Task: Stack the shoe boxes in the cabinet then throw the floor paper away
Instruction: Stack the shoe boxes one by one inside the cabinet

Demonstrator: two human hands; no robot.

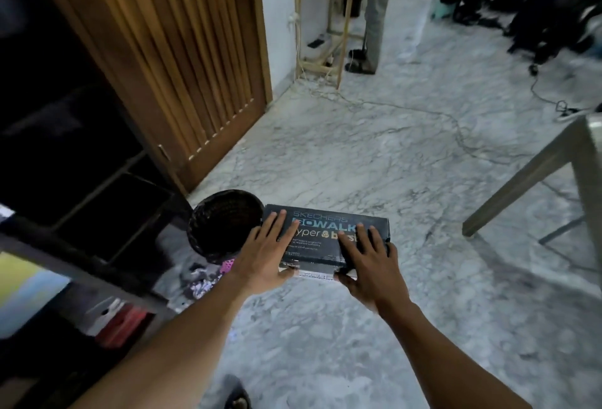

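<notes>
Two bare forearms reach out from the near edge. Left hand [267, 254] and right hand [369, 263] lie flat, fingers spread, on the lid of one dark shoe box [325, 236]; thumbs hook under its near edge, so each grip is clasping the box at its near corners. Lid print reads "SKECHERS GOWALK". Whether the box rests on the floor or is lifted clear of it: cannot tell.

Just left of the box, touching or nearly so: one round black woven bin [224, 224]. At the bin's foot: crumpled paper scraps [203, 280] on the floor, count unclear.

Further left: open dark cabinet [75, 161], shelves in shadow; contents blurred. Behind it, one slatted wooden door [182, 60].

Right: one metal bench leg [527, 174], well apart from the box.

Floor: grey-veined white marble [374, 148], with a thin cable [456, 128] trailing across. Far end: one pale wooden rack [329, 27] and a standing person's trouser leg [374, 14].
</notes>
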